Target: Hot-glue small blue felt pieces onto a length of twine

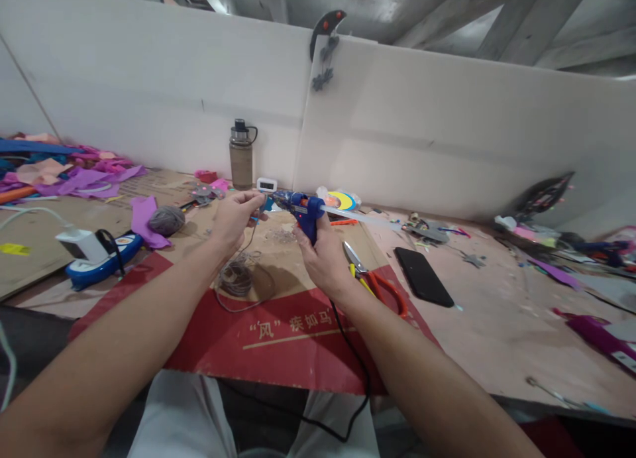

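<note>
My right hand (325, 256) is closed around the handle of a blue hot glue gun (309, 213). A long translucent glue stick (360, 216) sticks out of its back, and its nozzle points left. At the nozzle tip, my left hand (237, 218) pinches grey yarn (254, 236); a small piece at the fingertips is too small to make out. The strand hangs down to a loose grey coil (236, 277) on the red and brown cardboard (293, 352). From the glue gun a black cord (355, 352) drops over the table edge.
Right of my right hand lie red-handled scissors (392, 289), yellow-handled pliers (362, 279) and a black phone (423, 277). A blue power strip (106, 262) and a grey yarn ball (167, 221) are at left. A bottle (241, 156) stands by the white partition (163, 80).
</note>
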Demonstrator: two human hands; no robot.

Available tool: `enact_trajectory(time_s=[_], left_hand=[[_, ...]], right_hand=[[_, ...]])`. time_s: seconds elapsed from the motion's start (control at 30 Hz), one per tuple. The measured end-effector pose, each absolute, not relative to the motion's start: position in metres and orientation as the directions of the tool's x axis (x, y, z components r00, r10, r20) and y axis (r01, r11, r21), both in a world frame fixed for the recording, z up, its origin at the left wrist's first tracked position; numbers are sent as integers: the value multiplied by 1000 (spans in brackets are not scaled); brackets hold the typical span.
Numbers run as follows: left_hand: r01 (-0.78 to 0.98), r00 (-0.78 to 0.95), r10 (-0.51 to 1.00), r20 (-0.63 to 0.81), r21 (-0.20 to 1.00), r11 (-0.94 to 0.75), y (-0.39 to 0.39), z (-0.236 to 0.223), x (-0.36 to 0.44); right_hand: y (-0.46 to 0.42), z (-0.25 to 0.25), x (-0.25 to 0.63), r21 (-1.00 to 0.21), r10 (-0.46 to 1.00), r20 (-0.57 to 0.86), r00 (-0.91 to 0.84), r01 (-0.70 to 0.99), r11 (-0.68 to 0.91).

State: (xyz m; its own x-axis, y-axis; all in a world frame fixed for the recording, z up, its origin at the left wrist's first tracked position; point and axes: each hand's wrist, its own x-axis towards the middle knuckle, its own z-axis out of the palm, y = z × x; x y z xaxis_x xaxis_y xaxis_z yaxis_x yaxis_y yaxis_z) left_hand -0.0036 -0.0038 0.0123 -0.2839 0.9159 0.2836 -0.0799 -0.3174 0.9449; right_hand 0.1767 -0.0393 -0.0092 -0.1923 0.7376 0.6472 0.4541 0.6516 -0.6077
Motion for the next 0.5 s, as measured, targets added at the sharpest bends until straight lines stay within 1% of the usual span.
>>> enact_trajectory(time_s=[0.5], left_hand=[[-95,-277,915,292,940,-329,-5,13,-5]], right_hand=[[-39,-10,176,-616,756,626,-191,474,630]])
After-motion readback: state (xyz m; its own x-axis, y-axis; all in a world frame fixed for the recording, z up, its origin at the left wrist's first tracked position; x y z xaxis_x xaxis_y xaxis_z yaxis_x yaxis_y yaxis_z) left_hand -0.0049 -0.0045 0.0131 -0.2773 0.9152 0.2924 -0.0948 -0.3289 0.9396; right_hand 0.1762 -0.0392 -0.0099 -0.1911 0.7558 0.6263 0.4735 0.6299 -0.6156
